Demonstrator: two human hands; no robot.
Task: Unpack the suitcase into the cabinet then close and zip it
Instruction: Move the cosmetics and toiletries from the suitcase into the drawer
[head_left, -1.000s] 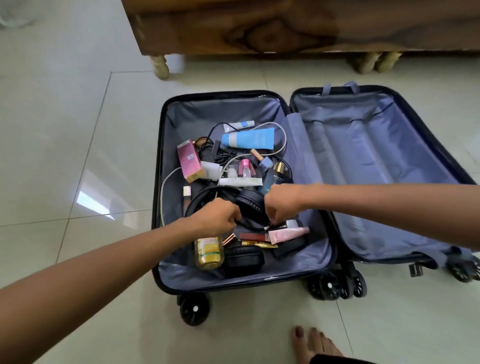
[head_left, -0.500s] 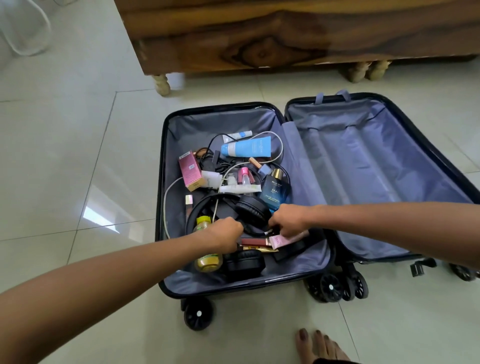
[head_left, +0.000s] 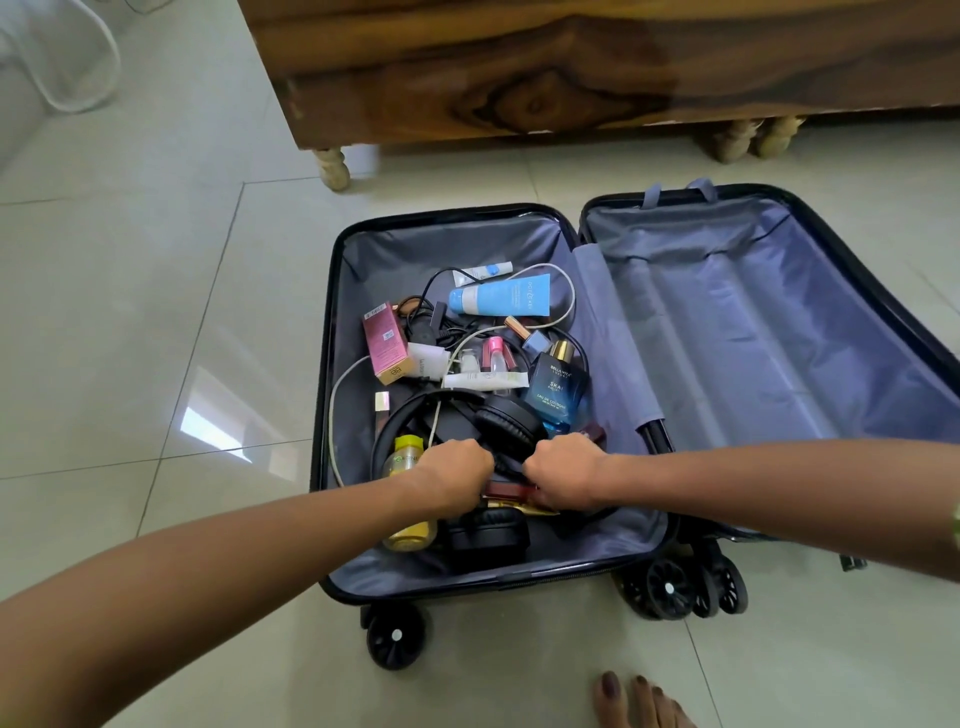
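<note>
Head view, only cam we've got: suitcase (head_left: 613, 244) is lying wide open on the floor right in front of the cabinet (head_left: 519, 67), prob so stuff can go straight across w/o carrying far. Right half is showing just lining; everything's piled in the left half, so unpacking looks barely started imo.

Both fists are digging into the near end of the pile. Left hand (head_left: 457, 475) is curling down next to the yellow bottle (head_left: 408, 457), right hand (head_left: 563, 470) is doing the same just beside it, and both are sitting on the headphones (head_left: 498, 423). Fingers are tucked under tho, so can't tell what either one is actually gripping, the band, the small tubes underneath, or nothing yet.

Blue tube (head_left: 501, 296), pink box (head_left: 385, 347) and cologne (head_left: 556, 387) are lying further back, tangled w/ cables (head_left: 569, 301). Guessing the cables are gonna snag whatever comes up first.
</note>
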